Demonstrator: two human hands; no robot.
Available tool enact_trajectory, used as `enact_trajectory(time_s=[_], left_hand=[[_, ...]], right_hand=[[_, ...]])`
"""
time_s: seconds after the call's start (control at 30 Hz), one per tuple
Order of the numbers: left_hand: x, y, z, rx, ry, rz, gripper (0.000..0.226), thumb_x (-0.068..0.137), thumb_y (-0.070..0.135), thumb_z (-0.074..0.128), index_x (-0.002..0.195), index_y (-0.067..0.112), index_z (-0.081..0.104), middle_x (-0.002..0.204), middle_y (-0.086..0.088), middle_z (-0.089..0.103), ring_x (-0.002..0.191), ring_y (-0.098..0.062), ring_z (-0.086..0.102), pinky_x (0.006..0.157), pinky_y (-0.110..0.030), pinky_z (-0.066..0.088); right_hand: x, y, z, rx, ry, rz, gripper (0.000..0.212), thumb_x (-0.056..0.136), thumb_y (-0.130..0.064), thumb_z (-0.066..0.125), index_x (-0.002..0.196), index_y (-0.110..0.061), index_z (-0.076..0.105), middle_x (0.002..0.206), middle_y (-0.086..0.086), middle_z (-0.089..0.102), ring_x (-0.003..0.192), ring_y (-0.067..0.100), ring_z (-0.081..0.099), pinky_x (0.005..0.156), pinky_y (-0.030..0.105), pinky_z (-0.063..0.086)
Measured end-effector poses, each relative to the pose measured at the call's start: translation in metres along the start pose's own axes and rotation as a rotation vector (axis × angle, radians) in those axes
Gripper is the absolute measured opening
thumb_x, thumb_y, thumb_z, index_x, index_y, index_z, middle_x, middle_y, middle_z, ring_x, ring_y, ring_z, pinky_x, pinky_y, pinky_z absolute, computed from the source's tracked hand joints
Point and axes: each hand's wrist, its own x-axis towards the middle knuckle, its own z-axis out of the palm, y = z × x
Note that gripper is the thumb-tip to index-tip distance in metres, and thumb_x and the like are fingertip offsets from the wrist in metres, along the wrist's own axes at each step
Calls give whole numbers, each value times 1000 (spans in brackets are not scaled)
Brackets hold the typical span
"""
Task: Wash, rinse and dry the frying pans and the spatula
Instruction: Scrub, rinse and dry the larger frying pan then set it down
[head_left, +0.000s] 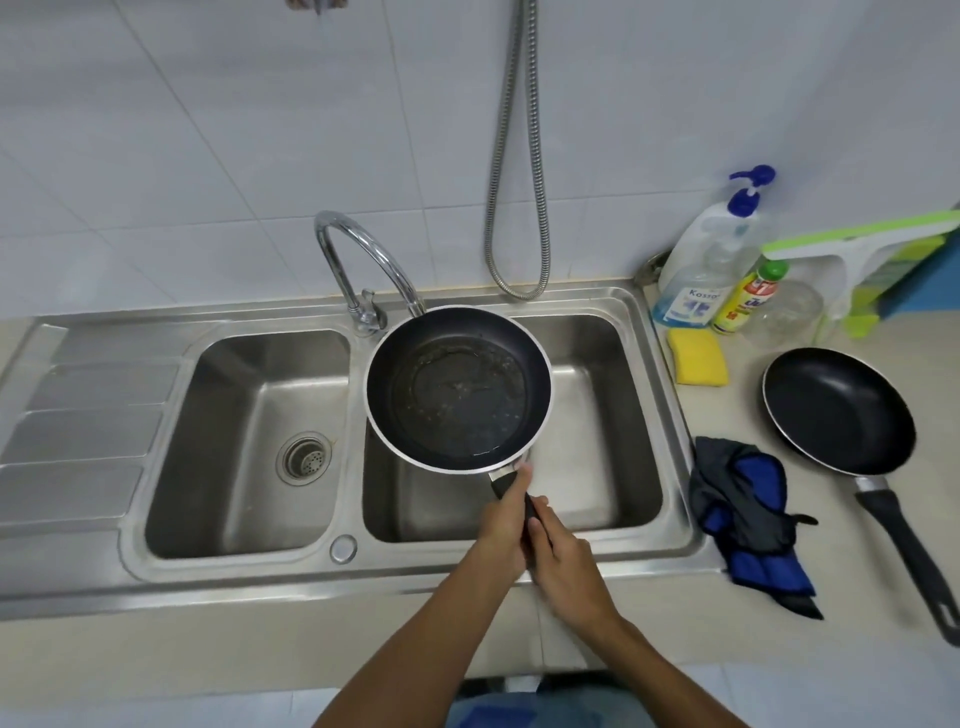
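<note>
Over the right basin of a stainless-steel double sink (234, 577), a person holds a round black non-stick frying pan with a silver rim (457, 387), both hands clamped on its black handle (500, 480). The left hand (506, 519) has its grip nearest the pan, thumb laid along the handle; the right hand (569, 569) is wrapped round it just behind. The pan is held about level, its base streaked with residue and a little liquid, and its far rim sits under the spout of the curved chrome tap (358, 244).

On the beige table (743, 410) to the right, a crumpled blue-and-grey cloth (748, 514) lies beside the sink's edge. A second black frying pan (836, 410) rests beyond the cloth, handle pointing toward the person. A yellow sponge (696, 356) lies near the wall, in front of a white pump bottle with a blue top (711, 234) and a yellow bottle with a green cap (743, 301).
</note>
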Motion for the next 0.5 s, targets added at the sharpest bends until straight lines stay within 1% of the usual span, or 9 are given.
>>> enact_trajectory(time_s=[0.03, 0.1, 0.2, 0.23, 0.33, 0.43, 0.5], left_hand=[[-2, -3, 4, -27, 21, -20, 69, 73, 56, 84, 115, 3, 72, 90, -4, 74, 87, -20, 71, 87, -36, 59], [-4, -8, 12, -37, 96, -7, 59, 78, 51, 83, 111, 3, 71, 88, -3, 72, 83, -17, 68, 79, -32, 55], [-7, -15, 21, 16, 212, 77, 50, 82, 47, 80, 104, 3, 69, 84, -5, 73, 74, -17, 67, 73, -30, 53], [-8, -18, 23, 30, 238, 107, 48, 84, 46, 80, 100, 2, 69, 82, -6, 73, 72, -18, 67, 72, -30, 54], [-8, -24, 29, 78, 308, 187, 41, 86, 43, 77, 85, 3, 68, 74, -7, 69, 70, -22, 66, 72, -34, 55], [-11, -27, 35, 129, 356, 232, 39, 85, 43, 77, 73, 7, 66, 69, -8, 68, 69, -25, 65, 79, -42, 57], [-13, -29, 35, 162, 401, 257, 33, 84, 36, 76, 72, 7, 67, 68, -9, 67, 65, -25, 64, 71, -40, 55]], right_hand=[[-3, 1, 0, 14, -5, 9, 42, 108, -44, 31, 149, -45, 39, 119, -12, 71, 96, -5, 67, 78, 7, 49], [-9, 2, -1, 17, -24, 33, 44, 108, -44, 27, 151, -43, 35, 105, -12, 73, 89, -6, 67, 73, 9, 51], [-13, 7, -9, -10, -51, 33, 45, 108, -43, 26, 152, -39, 35, 91, -10, 71, 78, 1, 68, 67, 15, 53], [-13, 8, -13, -23, -55, 25, 45, 108, -42, 26, 152, -38, 36, 91, -10, 71, 76, 3, 68, 67, 16, 54], [-10, 11, -23, -36, -60, -6, 41, 109, -38, 29, 149, -39, 39, 98, -11, 72, 81, 2, 69, 73, 21, 57], [-8, 12, -37, -58, -80, -63, 33, 108, -33, 34, 136, -47, 46, 92, -8, 74, 76, 6, 69, 70, 30, 59], [-4, 8, -52, -131, -145, -120, 31, 107, -32, 39, 130, -48, 51, 100, -9, 74, 85, 5, 69, 77, 33, 58]])
